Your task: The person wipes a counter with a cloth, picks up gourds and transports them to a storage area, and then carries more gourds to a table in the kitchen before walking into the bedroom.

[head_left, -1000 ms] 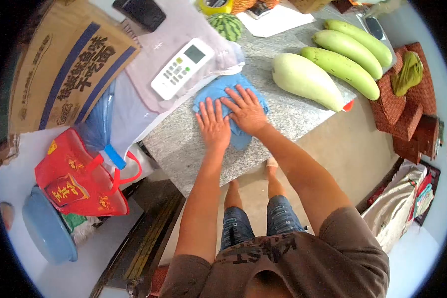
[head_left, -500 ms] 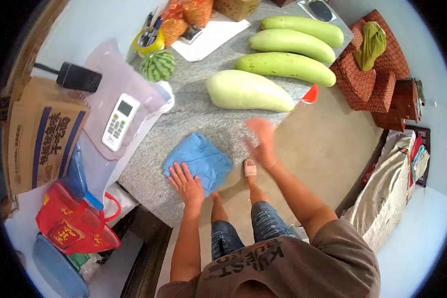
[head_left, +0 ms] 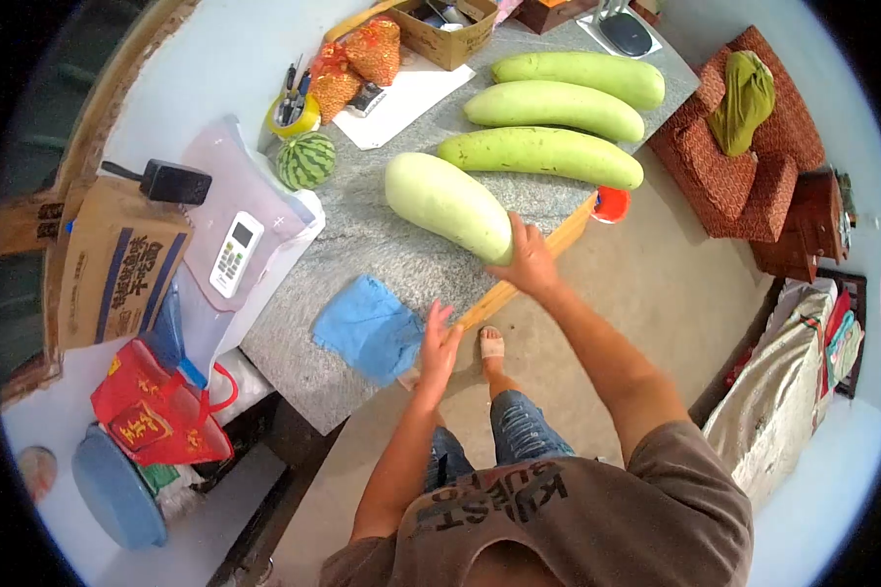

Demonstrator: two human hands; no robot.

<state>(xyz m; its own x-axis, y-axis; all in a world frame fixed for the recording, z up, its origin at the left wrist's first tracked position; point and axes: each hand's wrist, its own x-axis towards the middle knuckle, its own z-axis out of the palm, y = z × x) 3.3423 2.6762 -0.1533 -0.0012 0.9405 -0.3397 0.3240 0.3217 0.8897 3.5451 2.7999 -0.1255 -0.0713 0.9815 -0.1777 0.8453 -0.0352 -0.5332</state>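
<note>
A thick, pale green gourd (head_left: 447, 201) lies slanted on the grey stone-patterned tabletop (head_left: 294, 367), its near end by the front edge. My right hand (head_left: 527, 256) is wrapped round that near end. Close to the edge, my left hand (head_left: 439, 344) is raised with fingers apart and holds nothing. Beside it, to the left, a blue cloth (head_left: 370, 328) lies spread and wrinkled. Behind the held gourd rest three slimmer green gourds, the nearest one (head_left: 543, 157) speckled, then a middle one (head_left: 558, 108) and a far one (head_left: 582, 78).
At the left are a small striped watermelon (head_left: 305, 160), a white remote control (head_left: 236, 254) and a yellow tape roll (head_left: 294, 115) with pens. Red net bags (head_left: 370, 54) and a cardboard box (head_left: 445, 34) stand at the back. A red bag (head_left: 152, 406) hangs below left.
My right hand has come onto the gourd's near end, and that end has swung toward me. My left hand has left the cloth and moved right. The cloth now lies flatter.
</note>
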